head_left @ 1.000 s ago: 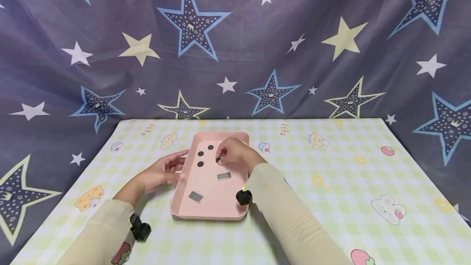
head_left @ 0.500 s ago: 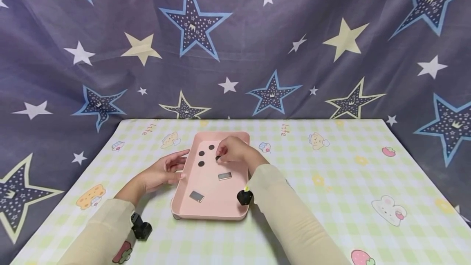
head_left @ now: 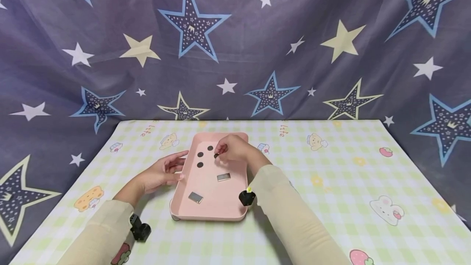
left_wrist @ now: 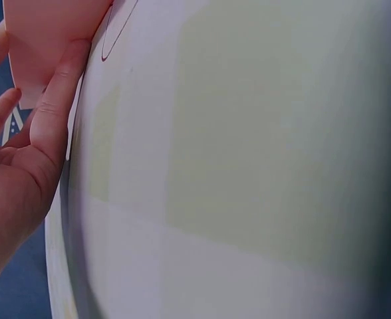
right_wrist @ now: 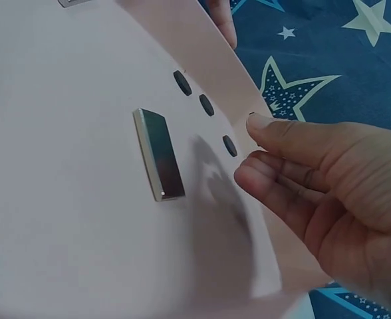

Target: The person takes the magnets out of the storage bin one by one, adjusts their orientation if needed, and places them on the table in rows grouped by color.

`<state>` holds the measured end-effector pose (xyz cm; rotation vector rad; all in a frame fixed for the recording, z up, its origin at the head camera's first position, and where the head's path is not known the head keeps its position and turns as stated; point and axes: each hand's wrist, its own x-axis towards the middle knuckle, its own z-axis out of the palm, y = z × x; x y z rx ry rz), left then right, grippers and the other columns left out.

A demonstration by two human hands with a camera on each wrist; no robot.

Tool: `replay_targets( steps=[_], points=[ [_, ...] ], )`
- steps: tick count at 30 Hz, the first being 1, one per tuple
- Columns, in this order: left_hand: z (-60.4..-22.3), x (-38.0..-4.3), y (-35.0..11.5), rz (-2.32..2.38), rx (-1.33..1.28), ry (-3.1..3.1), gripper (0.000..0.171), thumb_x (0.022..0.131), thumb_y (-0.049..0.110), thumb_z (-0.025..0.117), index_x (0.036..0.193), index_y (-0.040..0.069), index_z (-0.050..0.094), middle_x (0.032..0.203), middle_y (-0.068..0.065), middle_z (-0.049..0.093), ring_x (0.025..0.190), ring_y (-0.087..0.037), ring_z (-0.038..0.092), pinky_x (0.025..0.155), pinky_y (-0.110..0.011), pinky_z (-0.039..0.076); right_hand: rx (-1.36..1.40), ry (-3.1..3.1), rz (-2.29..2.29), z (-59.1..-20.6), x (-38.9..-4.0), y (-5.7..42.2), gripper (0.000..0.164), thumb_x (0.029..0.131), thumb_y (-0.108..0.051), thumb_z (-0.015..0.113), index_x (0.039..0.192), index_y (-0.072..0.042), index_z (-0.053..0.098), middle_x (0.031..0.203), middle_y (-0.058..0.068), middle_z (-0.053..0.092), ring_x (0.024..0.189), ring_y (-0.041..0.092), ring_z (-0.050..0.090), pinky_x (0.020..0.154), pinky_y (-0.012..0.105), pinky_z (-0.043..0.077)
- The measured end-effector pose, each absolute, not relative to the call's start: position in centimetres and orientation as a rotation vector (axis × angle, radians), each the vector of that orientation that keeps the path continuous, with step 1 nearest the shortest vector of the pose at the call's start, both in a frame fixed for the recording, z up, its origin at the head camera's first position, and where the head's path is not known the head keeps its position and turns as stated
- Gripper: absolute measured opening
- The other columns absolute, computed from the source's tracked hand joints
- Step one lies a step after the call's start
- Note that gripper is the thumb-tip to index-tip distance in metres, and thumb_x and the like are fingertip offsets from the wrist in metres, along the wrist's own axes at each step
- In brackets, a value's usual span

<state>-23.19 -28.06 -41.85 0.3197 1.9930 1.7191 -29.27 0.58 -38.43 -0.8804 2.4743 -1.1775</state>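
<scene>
A pink tray (head_left: pixel 209 207) stands on the table, its wall also in the left wrist view. My left hand (head_left: pixel 160 173) rests on the tray's left wall from outside, thumb and fingers mostly straight against it. Above the far part of the tray, my right hand (head_left: pixel 232 149) pinches a small black disc (head_left: pixel 216 156) between thumb and fingertips. Three similar discs lie on the tray floor to its left, one being the near disc (head_left: pixel 200 165). Two silver rectangular blocks lie nearer: one block (head_left: pixel 223 177) in the middle, another block (head_left: pixel 196 197) at the near left.
A checked tablecloth (head_left: pixel 331 216) with printed cartoon figures covers the table. Behind it hangs a dark star-patterned cloth (head_left: pixel 235 52). Black wrist devices sit on the left sleeve (head_left: pixel 99 224) and the right sleeve (head_left: pixel 294 212).
The right hand has moved slightly away from me and left with the disc. The left hand, the tray, the other discs and the blocks have not visibly moved.
</scene>
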Motion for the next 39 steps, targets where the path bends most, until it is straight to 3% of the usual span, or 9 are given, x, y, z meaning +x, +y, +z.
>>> replay_targets(
  steps=[15, 39],
  points=[
    [-41.7, -23.1, -28.0, 1.711, 0.320, 2.018, 0.084, 0.089, 0.000, 0.067, 0.156, 0.004, 0.017, 0.150, -0.030, 0.028, 0.124, -0.026, 0.048, 0.088, -0.036, 0.053, -0.979, 2.479, -1.177, -37.6, -28.8, 1.2, 0.013, 0.081, 0.007, 0.071, 0.091, 0.000, 0.072, 0.085, 0.007, 0.070, 0.077, 0.011, 0.061, 0.074, 0.019, 0.052],
    [-42.0, -23.4, -28.1, 1.712, 0.336, 2.008, 0.085, 0.088, 0.000, 0.068, 0.156, 0.005, 0.017, 0.150, -0.029, 0.029, 0.124, -0.026, 0.047, 0.089, -0.035, 0.053, -1.013, 2.517, -1.189, -36.7, -27.8, 3.1, 0.011, 0.082, -0.001, 0.076, 0.093, -0.003, 0.072, 0.083, 0.001, 0.067, 0.077, 0.011, 0.061, 0.074, 0.021, 0.051]
  ],
)
